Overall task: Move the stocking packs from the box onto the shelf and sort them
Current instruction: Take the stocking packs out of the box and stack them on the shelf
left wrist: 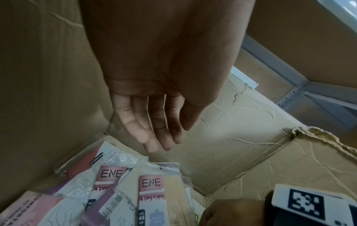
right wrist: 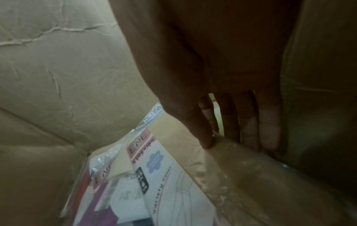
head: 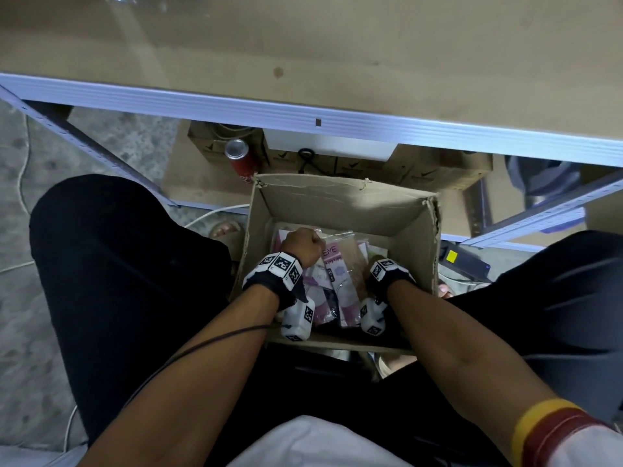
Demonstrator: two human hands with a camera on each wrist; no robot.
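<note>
An open cardboard box (head: 337, 203) stands on the floor between my knees, holding several flat stocking packs (head: 340, 274) with pink "ENE" labels. My left hand (head: 300, 246) reaches into the box's far left part. In the left wrist view this left hand (left wrist: 154, 122) hangs with straight fingers just above the packs (left wrist: 152, 191) and holds nothing. My right hand (right wrist: 235, 137) is deep at the box's right wall, thumb on the near face of a tan pack (right wrist: 251, 168) and fingers behind it, pinching its edge. The brown shelf board (head: 337, 55) lies ahead, above the box.
The shelf's white metal front rail (head: 303, 117) crosses the view above the box. Under it stand a red drink can (head: 240, 160) and brown cartons (head: 421, 173). A black device with a yellow sticker (head: 465, 261) lies right of the box. White cables run over the floor at left.
</note>
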